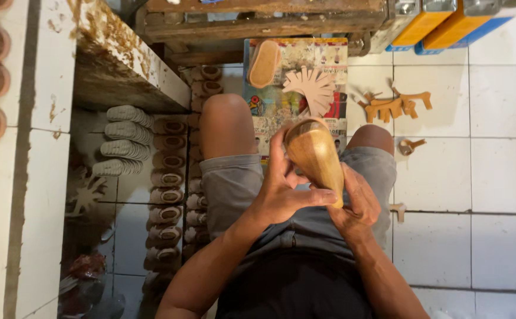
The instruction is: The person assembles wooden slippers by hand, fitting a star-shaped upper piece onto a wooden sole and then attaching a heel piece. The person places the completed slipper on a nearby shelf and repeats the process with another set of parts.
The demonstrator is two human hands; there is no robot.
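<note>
Both hands hold a tan shoe sole (315, 158) above the lap, at the picture's centre: the left hand (281, 192) wraps its fingers across the sole from seven o'clock, while the right hand (357, 207) cups the lower end from five o'clock. At twelve o'clock of the sole a fan of cut strips (311, 88) lies on a printed sheet (269, 106) (another sole (264, 62) beside it), and a row of finished soles (166, 177) runs down the floor at nine o'clock.
</note>
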